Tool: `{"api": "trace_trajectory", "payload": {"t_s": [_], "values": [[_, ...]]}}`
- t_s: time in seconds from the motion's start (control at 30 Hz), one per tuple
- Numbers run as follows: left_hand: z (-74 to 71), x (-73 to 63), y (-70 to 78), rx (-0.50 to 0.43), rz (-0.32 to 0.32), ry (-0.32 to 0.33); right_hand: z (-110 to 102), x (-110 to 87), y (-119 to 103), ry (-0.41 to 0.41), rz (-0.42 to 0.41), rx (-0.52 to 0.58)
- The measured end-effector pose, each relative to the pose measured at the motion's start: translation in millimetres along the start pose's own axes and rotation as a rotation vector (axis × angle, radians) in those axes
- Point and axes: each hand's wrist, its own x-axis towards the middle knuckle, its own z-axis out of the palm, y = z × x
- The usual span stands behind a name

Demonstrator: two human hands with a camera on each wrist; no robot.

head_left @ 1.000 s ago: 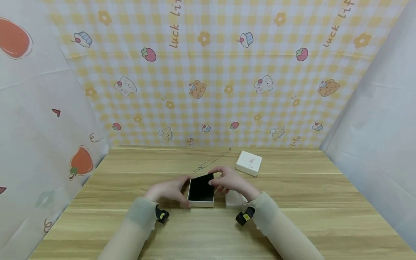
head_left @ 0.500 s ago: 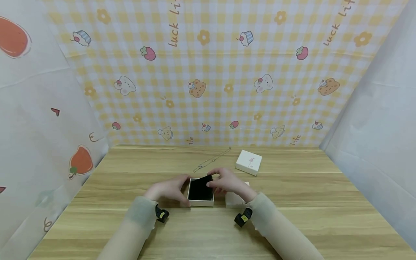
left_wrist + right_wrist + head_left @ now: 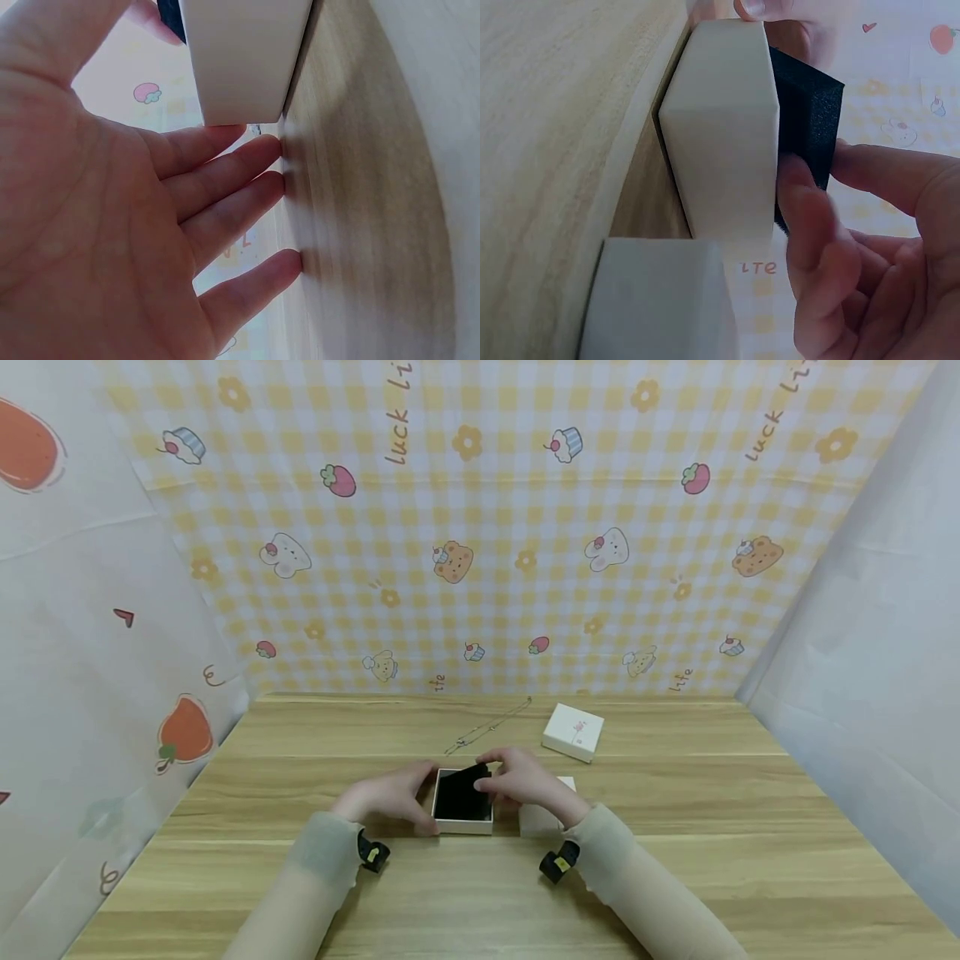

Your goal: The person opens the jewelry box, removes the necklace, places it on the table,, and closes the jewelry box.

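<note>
Black insert (image 3: 812,105), probably light, soft and best held by its edge, is pinched there by right hand (image 3: 521,777), white box (image 3: 465,827) gripped between spread fingers of left hand (image 3: 390,793).

Checked backdrop (image 3: 495,510) reads "luck" and "life"; white box's (image 3: 573,732) print illegible

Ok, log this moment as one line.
left hand: holds open white square box | right hand: pinches tilted black square insert, partly inside box | thin silver necklace: on wooden table
</note>
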Motion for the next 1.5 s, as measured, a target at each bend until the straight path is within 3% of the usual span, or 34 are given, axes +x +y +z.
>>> {"api": "trace_trajectory", "payload": {"t_s": [0.4,0.67,1.5], "values": [[0.2,-0.2,0.5,0.011,-0.008,-0.003,-4,-3.1,-4,0.031,-0.104,-0.211],[0.4,0.5,-0.4,0.009,-0.011,0.0,-1,-6.2,-7,0.015,-0.078,-0.352],[0.0,-0.5,1.7,0.003,-0.006,-0.005,10,-3.9,1,0.029,-0.059,-0.487]]}}
